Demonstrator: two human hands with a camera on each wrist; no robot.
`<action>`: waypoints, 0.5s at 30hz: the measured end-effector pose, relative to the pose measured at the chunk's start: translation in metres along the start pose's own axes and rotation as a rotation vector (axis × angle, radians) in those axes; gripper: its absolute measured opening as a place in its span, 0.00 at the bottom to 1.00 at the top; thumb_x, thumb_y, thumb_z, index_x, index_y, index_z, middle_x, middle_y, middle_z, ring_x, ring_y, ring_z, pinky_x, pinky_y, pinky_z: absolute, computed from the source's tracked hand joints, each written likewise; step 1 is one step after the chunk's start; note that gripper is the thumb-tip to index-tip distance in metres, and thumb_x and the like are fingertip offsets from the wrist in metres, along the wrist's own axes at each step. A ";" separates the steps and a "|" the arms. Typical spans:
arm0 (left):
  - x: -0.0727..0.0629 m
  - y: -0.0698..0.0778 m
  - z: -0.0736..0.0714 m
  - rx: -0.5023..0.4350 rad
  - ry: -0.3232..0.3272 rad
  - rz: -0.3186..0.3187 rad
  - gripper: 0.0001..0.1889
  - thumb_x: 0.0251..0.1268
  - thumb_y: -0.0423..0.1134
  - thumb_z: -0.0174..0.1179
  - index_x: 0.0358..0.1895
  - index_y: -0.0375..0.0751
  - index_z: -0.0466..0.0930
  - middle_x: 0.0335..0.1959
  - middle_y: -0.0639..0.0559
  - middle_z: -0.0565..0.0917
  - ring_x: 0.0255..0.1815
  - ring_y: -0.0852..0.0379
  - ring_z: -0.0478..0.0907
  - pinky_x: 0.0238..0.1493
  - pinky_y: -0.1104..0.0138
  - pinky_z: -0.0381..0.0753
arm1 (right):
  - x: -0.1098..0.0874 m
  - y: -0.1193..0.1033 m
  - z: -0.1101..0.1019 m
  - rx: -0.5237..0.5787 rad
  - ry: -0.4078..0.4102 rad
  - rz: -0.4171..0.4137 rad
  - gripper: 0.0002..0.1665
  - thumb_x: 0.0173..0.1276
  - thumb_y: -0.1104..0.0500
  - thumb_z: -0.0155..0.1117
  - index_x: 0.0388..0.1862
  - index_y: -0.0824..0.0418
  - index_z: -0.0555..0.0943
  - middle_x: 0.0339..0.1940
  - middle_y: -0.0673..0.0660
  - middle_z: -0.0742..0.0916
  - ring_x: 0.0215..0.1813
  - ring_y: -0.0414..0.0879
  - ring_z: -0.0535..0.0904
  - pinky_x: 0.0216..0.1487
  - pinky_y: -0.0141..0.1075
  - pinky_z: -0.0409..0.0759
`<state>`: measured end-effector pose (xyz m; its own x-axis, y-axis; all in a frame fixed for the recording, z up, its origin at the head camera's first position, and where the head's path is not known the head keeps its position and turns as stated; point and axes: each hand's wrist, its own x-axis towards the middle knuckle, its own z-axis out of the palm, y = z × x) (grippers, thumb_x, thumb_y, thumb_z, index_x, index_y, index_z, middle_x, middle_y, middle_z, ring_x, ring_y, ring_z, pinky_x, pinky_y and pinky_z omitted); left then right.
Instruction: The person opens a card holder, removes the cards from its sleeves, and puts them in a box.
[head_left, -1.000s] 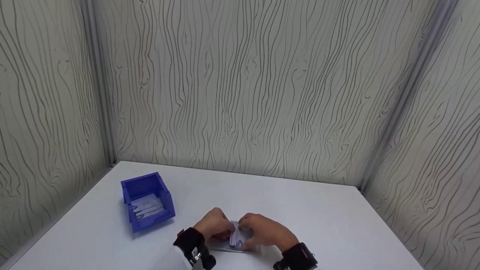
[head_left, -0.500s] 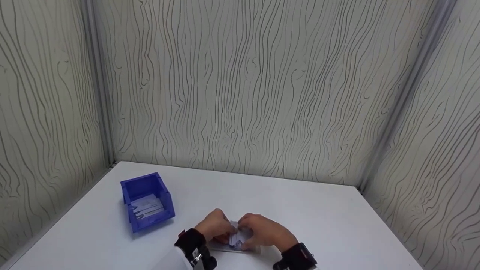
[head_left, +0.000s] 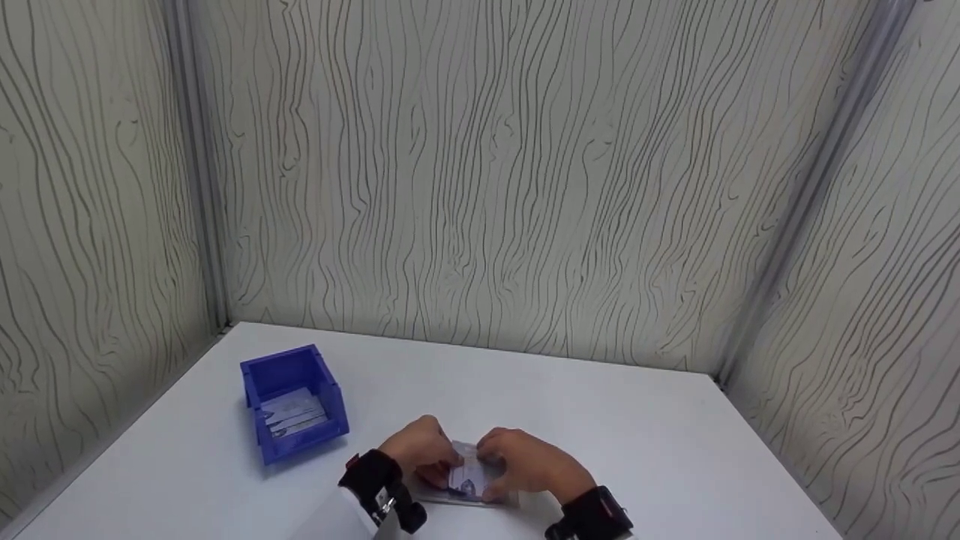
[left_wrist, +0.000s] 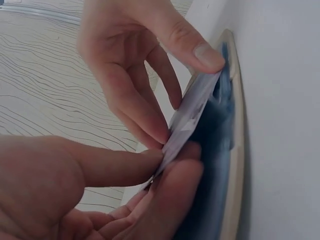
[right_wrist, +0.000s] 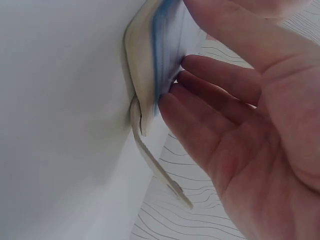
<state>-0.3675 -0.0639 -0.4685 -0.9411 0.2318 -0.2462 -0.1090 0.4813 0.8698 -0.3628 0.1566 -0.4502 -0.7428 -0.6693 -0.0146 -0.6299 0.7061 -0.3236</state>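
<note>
In the head view, my left hand [head_left: 424,450] and my right hand [head_left: 536,461] meet over a flat, pale-rimmed holder [head_left: 450,500] on the table. A thin white printed card [head_left: 466,478] shows between them. Seen from the left wrist, the left thumb and fingers pinch the tilted card [left_wrist: 192,102] at one end. The right thumb and fingertips grip it by its opposite edges. Close under the card lies the holder's dark blue surface [left_wrist: 215,135], inside a cream rim [left_wrist: 239,135]. A cream strap [right_wrist: 155,165] sticks out from the holder in the right wrist view.
A blue plastic bin [head_left: 304,446] stands at the left of the white table [head_left: 600,420], with several similar cards [head_left: 294,411] lying in it. Wood-grain patterned panels [head_left: 480,187] enclose the table at the back and sides.
My left hand has shifted slightly left. The card has moved left with it, and more of its printed face shows. The right hand stays nearly in place.
</note>
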 end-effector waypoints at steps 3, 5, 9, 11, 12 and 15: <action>-0.001 0.000 0.001 0.006 0.019 0.020 0.07 0.60 0.34 0.74 0.34 0.33 0.87 0.26 0.46 0.89 0.18 0.61 0.82 0.22 0.74 0.82 | -0.001 0.000 -0.001 0.000 0.005 -0.001 0.29 0.57 0.55 0.88 0.57 0.60 0.91 0.61 0.53 0.90 0.61 0.44 0.86 0.65 0.37 0.85; -0.002 0.001 0.004 0.026 0.036 0.046 0.08 0.57 0.34 0.75 0.32 0.33 0.87 0.27 0.46 0.88 0.18 0.60 0.82 0.21 0.73 0.81 | -0.001 -0.001 -0.002 -0.005 0.007 0.004 0.29 0.56 0.55 0.88 0.57 0.59 0.91 0.61 0.53 0.90 0.62 0.45 0.86 0.65 0.37 0.86; -0.002 0.003 0.010 0.064 0.074 0.053 0.12 0.55 0.34 0.76 0.35 0.32 0.82 0.31 0.44 0.85 0.21 0.57 0.83 0.21 0.72 0.82 | -0.002 -0.001 -0.003 -0.027 0.009 0.048 0.30 0.57 0.51 0.88 0.58 0.58 0.90 0.67 0.56 0.87 0.67 0.50 0.85 0.70 0.43 0.85; -0.002 0.004 0.011 0.074 0.084 0.035 0.14 0.55 0.34 0.77 0.38 0.31 0.81 0.33 0.43 0.85 0.21 0.56 0.84 0.22 0.71 0.83 | -0.001 0.000 -0.003 -0.035 0.017 0.073 0.32 0.58 0.50 0.87 0.60 0.59 0.89 0.71 0.58 0.85 0.71 0.54 0.84 0.74 0.47 0.83; -0.002 0.004 0.012 0.079 0.087 0.027 0.14 0.55 0.34 0.77 0.38 0.31 0.81 0.33 0.42 0.85 0.22 0.56 0.84 0.22 0.71 0.83 | -0.001 0.000 -0.003 -0.037 0.020 0.080 0.34 0.58 0.49 0.87 0.61 0.59 0.88 0.72 0.59 0.84 0.72 0.56 0.83 0.75 0.48 0.82; -0.003 0.005 0.012 0.094 0.093 0.017 0.15 0.55 0.34 0.77 0.39 0.31 0.81 0.34 0.43 0.85 0.23 0.56 0.85 0.23 0.70 0.84 | -0.001 -0.001 -0.002 -0.013 0.021 0.072 0.35 0.58 0.49 0.87 0.63 0.60 0.87 0.73 0.61 0.83 0.73 0.57 0.82 0.75 0.48 0.81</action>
<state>-0.3613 -0.0522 -0.4680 -0.9686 0.1637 -0.1869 -0.0660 0.5557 0.8287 -0.3620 0.1570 -0.4479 -0.7910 -0.6116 -0.0174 -0.5773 0.7555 -0.3097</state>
